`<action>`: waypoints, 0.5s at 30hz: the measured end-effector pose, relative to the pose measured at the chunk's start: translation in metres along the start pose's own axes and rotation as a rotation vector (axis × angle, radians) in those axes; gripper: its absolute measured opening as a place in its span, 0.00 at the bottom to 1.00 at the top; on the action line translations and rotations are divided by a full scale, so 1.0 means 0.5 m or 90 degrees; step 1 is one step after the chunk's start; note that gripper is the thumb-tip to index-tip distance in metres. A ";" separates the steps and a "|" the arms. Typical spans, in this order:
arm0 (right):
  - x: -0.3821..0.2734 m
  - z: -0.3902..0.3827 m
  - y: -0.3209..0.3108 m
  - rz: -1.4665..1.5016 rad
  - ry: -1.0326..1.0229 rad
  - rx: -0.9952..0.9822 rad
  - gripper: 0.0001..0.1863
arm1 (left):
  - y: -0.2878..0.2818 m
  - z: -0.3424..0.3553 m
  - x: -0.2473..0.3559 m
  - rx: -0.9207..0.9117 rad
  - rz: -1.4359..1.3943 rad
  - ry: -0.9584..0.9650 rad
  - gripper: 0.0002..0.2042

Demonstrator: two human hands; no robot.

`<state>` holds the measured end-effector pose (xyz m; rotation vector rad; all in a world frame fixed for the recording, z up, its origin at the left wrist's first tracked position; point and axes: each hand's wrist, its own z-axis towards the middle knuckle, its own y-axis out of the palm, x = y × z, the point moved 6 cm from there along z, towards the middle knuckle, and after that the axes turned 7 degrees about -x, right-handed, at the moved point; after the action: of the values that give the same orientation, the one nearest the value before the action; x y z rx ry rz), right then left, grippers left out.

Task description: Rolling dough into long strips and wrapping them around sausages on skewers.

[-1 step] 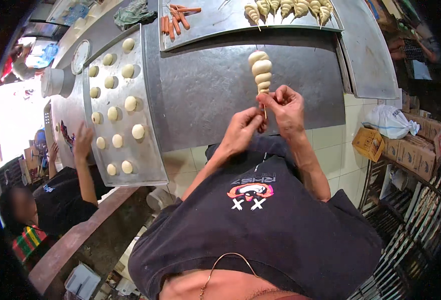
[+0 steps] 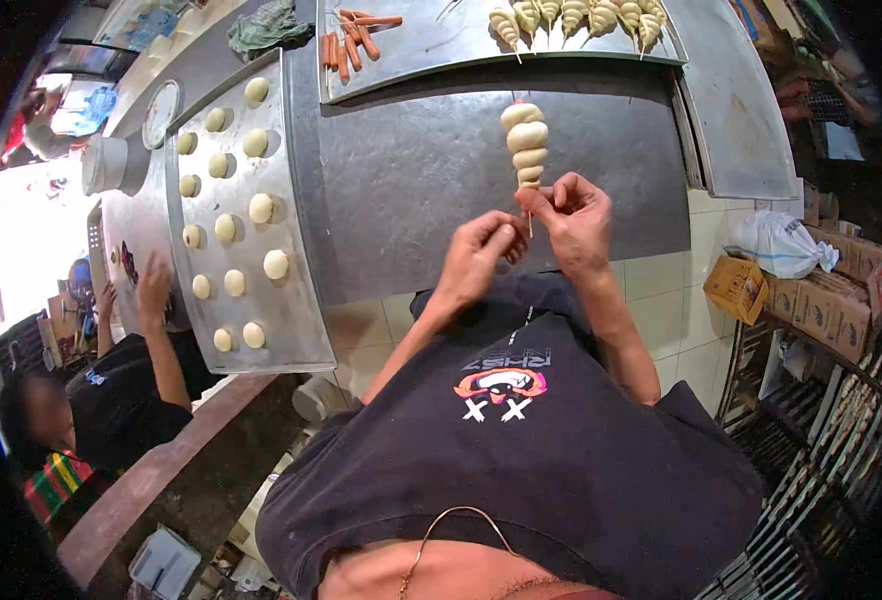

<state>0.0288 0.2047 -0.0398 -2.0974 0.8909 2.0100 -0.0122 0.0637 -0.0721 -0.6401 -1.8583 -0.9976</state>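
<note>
Far left, co-worker in a black shirt [image 2: 126, 405], one raised hand [image 2: 154, 288] just beside the tray's edge, blurred. White bucket [image 2: 109, 165] above that, round white lid or plate [image 2: 162, 115] next to it. Then long metal tray [image 2: 296, 335], slightly slanted, pale dough balls [image 2: 262, 208] spaced apart on it in uneven rows. Crumpled green cloth [image 2: 266, 30] near its top end. Next, second metal tray [image 2: 431, 83] across the far side of the dark table [image 2: 411, 200]; bare reddish sausages [image 2: 354, 55] in a loose pile at its left end. Wearer's hands are in front, at the near edge of the table. Left hand [image 2: 481, 258]: fingers loosely curled, just beside the low end of the stick; can't tell if it touches. Dough spiral on a stick [image 2: 528, 148] stands out ahead of the hands, over the table, wide end away from the wearer, reddish tip showing at the top. Right hand [image 2: 573, 222]: thumb and fingers pinched closed on the stick right under the dough. Beyond, finished-looking dough spirals [image 2: 575, 18] in a row on the second tray. Right side: bare metal sheet [image 2: 741, 120], yellowish carton [image 2: 736, 288], white plastic bag [image 2: 779, 243] by brown boxes [image 2: 819, 312], slatted metal rack [image 2: 826, 450] lower down.
</note>
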 end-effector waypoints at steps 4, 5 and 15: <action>-0.054 -0.014 0.019 -0.365 -0.150 0.062 0.16 | -0.038 -0.002 0.052 0.126 0.003 0.083 0.19; -0.070 -0.020 0.033 -0.529 -0.230 0.078 0.14 | -0.036 0.006 0.058 0.130 0.003 0.081 0.19; 0.102 0.012 0.051 0.219 0.341 -0.174 0.14 | -0.039 0.039 0.113 -0.065 -0.609 0.158 0.24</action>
<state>0.0095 0.1694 -0.0804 -2.8920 1.1746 1.8127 -0.0620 0.0708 -0.0343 0.3822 -1.8855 -1.6823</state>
